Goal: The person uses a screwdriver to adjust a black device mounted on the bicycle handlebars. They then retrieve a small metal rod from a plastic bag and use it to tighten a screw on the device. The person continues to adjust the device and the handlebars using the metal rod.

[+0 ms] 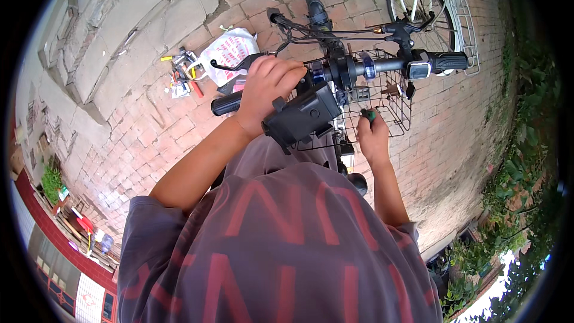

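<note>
At the handlebar (385, 66) | left of its centre, our left hand (271, 87) grips it | on its near side, our right hand (373, 136) pinches a green object (369, 115) | a slack pinch could drop it into the wire basket (399, 109)

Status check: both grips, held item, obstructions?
Left grip over left side of grey metal handlebar, hold unclear. Right grip closed around small green-and-black handle. Possible obstruction: boxy black plastic holder between the two.
</note>
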`<state>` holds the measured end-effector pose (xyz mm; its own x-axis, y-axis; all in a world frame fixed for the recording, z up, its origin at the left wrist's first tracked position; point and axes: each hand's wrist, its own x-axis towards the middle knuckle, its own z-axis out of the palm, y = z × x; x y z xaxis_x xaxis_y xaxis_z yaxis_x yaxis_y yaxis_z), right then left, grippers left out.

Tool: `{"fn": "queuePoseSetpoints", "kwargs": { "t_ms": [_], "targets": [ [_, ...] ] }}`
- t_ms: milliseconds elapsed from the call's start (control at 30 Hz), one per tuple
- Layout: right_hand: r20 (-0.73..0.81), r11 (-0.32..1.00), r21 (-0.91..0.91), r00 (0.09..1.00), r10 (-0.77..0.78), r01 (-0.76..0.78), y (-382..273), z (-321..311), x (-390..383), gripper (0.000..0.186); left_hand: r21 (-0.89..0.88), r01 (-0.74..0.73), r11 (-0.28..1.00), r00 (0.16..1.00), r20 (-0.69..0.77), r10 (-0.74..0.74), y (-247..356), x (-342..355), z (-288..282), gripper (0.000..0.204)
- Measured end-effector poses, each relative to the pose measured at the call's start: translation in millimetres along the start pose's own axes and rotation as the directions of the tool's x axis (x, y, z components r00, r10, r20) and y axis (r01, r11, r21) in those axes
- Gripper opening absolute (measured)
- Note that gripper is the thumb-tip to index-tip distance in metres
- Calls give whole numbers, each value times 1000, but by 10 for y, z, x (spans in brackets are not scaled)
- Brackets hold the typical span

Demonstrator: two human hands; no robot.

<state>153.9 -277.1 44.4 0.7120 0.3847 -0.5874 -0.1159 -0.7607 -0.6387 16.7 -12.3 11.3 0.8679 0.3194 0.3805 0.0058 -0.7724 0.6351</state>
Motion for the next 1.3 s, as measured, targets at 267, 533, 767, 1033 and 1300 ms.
{"fn": "queuePoseSetpoints", "kwargs": {
  "t_ms": [267, 533, 767, 1033, 1300],
  "targets": [
    [14, 798, -199, 816, -578, 568, -1587, -423, -559, 24, -224, 131, 966, 987, -66, -149, 43, -13, -28, 49],
    [457, 516, -441, 679, -575, 734, -2306, 1, -188, 22, -195, 116, 974, 988, -79, -133, -34, -104, 83, 50],
    [582, 465, -533, 706, -404, 706, -2557, 150, -8, 23, -188, 144, 972, 985, -71, -160, -44, -126, 111, 40],
    [652, 344, -555, 653, -385, 758, -2608, 240, 111, 27, -208, 172, 963, 980, -63, -188, -34, -122, 98, 40],
    [637, 367, -566, 674, -373, 738, -2674, 231, 58, 27, -200, 169, 965, 983, -29, -179, -36, -121, 57, 41]
  ]
}}
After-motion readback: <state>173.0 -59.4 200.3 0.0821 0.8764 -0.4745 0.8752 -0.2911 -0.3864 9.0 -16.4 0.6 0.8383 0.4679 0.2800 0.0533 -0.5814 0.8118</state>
